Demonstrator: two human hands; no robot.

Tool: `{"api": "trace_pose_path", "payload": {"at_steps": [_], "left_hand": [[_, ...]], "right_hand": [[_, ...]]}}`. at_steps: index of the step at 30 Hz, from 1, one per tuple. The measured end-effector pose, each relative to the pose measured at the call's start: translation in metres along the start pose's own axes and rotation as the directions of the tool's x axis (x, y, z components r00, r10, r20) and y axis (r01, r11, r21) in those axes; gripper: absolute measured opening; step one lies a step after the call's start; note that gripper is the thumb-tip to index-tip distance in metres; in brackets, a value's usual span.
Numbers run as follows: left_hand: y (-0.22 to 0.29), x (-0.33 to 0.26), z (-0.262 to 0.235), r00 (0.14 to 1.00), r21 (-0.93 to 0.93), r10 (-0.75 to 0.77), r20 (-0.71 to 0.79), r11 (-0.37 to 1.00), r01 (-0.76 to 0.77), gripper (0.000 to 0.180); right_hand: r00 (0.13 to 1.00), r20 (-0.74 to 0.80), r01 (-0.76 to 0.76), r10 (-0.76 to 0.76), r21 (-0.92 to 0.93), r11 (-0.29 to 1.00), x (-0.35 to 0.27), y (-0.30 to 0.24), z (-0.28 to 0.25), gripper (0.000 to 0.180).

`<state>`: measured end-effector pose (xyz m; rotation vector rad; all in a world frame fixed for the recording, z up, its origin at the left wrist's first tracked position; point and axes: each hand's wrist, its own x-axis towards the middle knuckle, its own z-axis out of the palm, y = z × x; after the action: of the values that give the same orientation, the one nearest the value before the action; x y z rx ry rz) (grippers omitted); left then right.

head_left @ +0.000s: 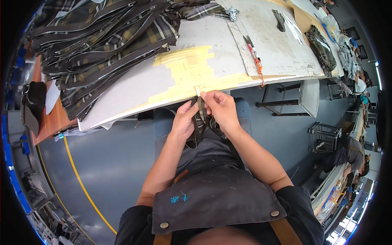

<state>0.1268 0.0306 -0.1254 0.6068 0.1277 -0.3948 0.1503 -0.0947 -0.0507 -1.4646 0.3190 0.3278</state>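
At the near edge of the table, both hands meet over a narrow dark olive fabric strip [201, 107]. My left hand [183, 119] is closed, pinching the strip from its left side. Just right of it, my right hand [223, 108] pinches the strip's upper part between thumb and fingers. A short pale tab [197, 90] sticks up above the fingertips, against the table edge. More of the dark plaid cloth [199, 125] hangs below the hands over my lap, partly hidden by them. Yellow tape patches [190, 69] cover the tabletop directly ahead.
Plaid garment pieces with zippers [114, 45] lie heaped at the left of the white table [134, 94]. A slim red-and-black tool [254, 54] with an orange cord lies right. Beyond are white strips [293, 28] and folded plaid cloth [321, 50]. A dark stool frame [324, 136] stands right.
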Motion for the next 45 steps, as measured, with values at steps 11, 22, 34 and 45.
{"api": "trace_pose_path", "payload": {"at_steps": [11, 22, 34, 45], "left_hand": [[0.008, -0.003, 0.007, 0.999, 0.084, 0.034, -0.035, 0.996, -0.031, 0.019], [0.004, -0.079, 0.055, 0.947, 0.795, 0.286, -0.147, 0.604, -0.059, 0.022], [0.013, -0.112, 0.119, 0.954, 0.996, 0.299, 0.032, 0.073, -0.057, 0.014], [0.018, -0.101, 0.125, 0.9, 0.939, 0.425, -0.096, 0.339, -0.059, 0.011]], "right_hand": [[0.974, 0.085, -0.212, 0.211, 0.001, 0.977, 0.012, -0.003, -0.007, 0.023], [0.843, 0.215, 0.534, -0.493, -0.45, 0.716, -0.084, 0.023, -0.052, 0.031], [0.531, 0.296, 0.826, -0.794, -0.391, 0.406, -0.135, -0.049, -0.105, 0.028], [0.355, 0.287, 0.885, -0.889, -0.409, 0.222, -0.136, -0.07, -0.12, 0.025]]}}
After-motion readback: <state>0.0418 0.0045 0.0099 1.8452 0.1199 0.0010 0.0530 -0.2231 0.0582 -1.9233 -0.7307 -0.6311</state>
